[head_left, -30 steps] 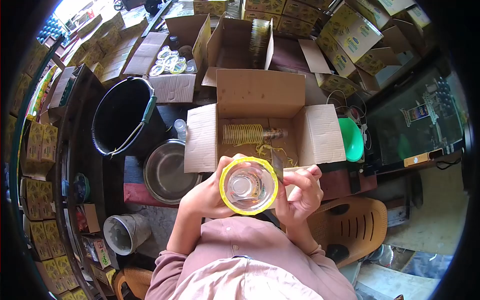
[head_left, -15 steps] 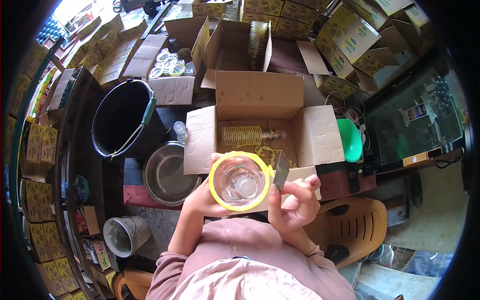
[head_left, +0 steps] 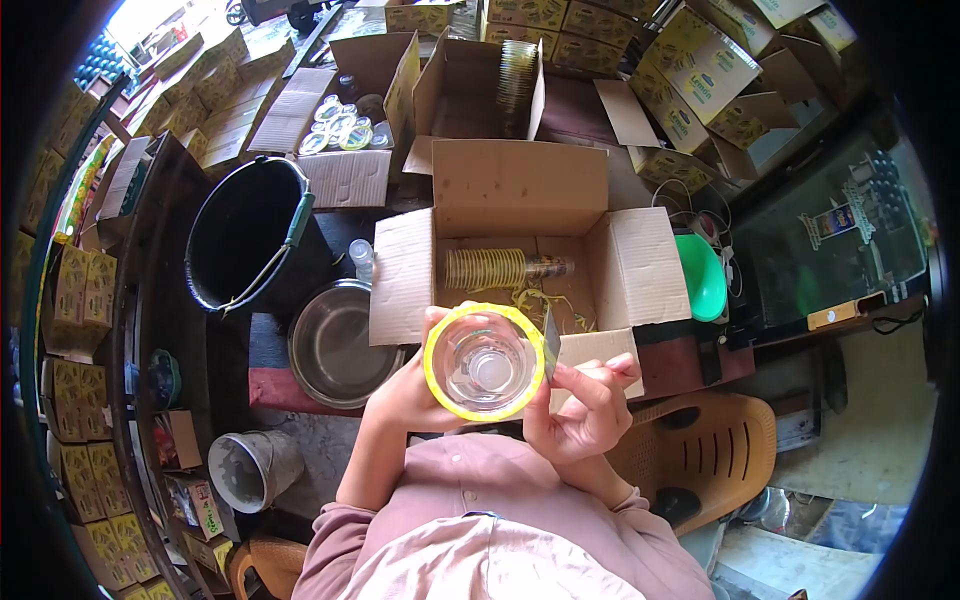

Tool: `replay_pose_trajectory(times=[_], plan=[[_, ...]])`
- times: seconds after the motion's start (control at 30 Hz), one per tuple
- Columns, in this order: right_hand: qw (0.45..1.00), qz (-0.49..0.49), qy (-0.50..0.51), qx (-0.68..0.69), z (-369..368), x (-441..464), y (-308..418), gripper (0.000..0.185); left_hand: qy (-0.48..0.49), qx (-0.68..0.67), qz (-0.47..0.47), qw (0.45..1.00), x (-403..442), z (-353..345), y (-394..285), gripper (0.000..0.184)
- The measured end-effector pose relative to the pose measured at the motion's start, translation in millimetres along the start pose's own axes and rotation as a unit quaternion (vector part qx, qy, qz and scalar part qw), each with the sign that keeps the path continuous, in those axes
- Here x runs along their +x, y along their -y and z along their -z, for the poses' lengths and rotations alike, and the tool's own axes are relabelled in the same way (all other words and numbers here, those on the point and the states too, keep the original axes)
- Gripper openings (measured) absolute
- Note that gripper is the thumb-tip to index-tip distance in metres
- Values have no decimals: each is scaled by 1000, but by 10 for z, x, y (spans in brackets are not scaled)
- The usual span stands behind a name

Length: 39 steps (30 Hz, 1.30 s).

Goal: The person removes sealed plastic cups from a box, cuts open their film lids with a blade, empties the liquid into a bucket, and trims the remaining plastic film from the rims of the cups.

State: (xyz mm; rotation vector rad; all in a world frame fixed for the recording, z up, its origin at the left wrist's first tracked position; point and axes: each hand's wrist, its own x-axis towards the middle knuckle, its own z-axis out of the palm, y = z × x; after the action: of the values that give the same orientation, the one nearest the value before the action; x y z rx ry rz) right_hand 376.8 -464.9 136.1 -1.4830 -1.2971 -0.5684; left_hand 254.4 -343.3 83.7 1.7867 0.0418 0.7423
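Observation:
My left hand [head_left: 402,396] is wrapped round a clear plastic cup [head_left: 470,345], its round mouth facing up at me with a bright yellow rim. Inside shows a smaller whitish round shape that I cannot identify. Between the thumb and fingers of my right hand [head_left: 580,412] is a thin flat metal blade [head_left: 552,338], standing upright against the right side of the yellow rim. Beyond my hands, an open cardboard box [head_left: 520,190] holds a row of nested yellow-rimmed cups [head_left: 485,268] lying on its side, with loose yellow strips [head_left: 545,305] near it.
Left of the box stand a steel bowl [head_left: 300,350], a black bucket [head_left: 200,255] and a small clear cup [head_left: 361,258]. A green bowl [head_left: 700,278] is at the right. Behind are more cartons [head_left: 690,70]. A plastic chair [head_left: 720,440] and a grey bucket [head_left: 235,470] sit lower down.
The blade in my right hand has turned more edge-on and now lies closer against the cup's rim. The cup has shifted slightly right, still in my left hand.

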Motion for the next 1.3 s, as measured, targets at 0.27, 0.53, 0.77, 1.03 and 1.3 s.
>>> replay_pose_trajectory(times=[0.27, 0.53, 0.77, 1.03, 1.3], plan=[[998, -33, 18, 41, -11, 25, -85, 21, 13, -62, -11, 998, 35, -5, 12, 80], [997, -65, 24, 38, -52, 86, -135, 19, -37, -187, 13, 982, 232, -97, 38, 76], [999, -24, 9, -42, -147, 38, -219, 22, -119, -176, 38, 976, 240, -264, 35, 71], [997, 0, 12, -79, -134, 38, -269, 24, -119, -2, -12, 993, 259, -273, -9, 80], [999, -31, 20, 3, -83, 66, -326, 22, -100, -18, -11, 995, 251, -200, -31, 79]])
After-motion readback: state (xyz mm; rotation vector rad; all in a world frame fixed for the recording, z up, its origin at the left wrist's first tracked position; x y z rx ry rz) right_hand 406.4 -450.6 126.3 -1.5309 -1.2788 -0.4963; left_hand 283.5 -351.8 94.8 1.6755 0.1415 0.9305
